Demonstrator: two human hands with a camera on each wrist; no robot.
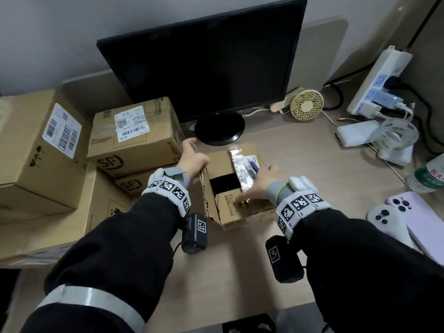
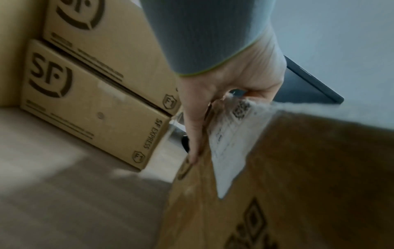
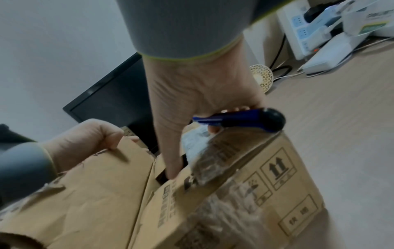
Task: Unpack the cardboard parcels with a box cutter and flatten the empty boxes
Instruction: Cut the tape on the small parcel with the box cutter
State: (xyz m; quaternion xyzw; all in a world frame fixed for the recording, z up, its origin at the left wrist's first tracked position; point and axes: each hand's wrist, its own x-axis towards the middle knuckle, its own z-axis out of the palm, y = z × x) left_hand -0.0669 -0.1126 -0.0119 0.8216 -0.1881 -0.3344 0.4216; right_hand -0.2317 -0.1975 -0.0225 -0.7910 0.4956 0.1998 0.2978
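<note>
A small cardboard box point(image 1: 236, 212) sits mid-desk, its top partly open over a dark gap. My left hand point(image 1: 195, 160) grips the box's raised left flap point(image 1: 204, 188); in the left wrist view the left hand point(image 2: 215, 94) pinches the labelled flap point(image 2: 232, 144) at its top edge. My right hand point(image 1: 265, 177) lies on the box top and holds a blue box cutter point(image 1: 254, 165). In the right wrist view the fingers curl round the box cutter point(image 3: 247, 120) and the thumb point(image 3: 170, 161) dips into the gap beside the taped flap point(image 3: 204, 161). No blade shows.
Sealed SF parcels point(image 1: 134, 138) and a bigger carton point(image 1: 40, 150) are stacked at the left. A monitor point(image 1: 211, 68) stands behind the box. A fan point(image 1: 306, 106), power strip point(image 1: 379, 78), cup point(image 1: 394, 138), bottle point(image 1: 430, 175), controller point(image 1: 388, 223) and phone point(image 1: 419, 219) crowd the right side.
</note>
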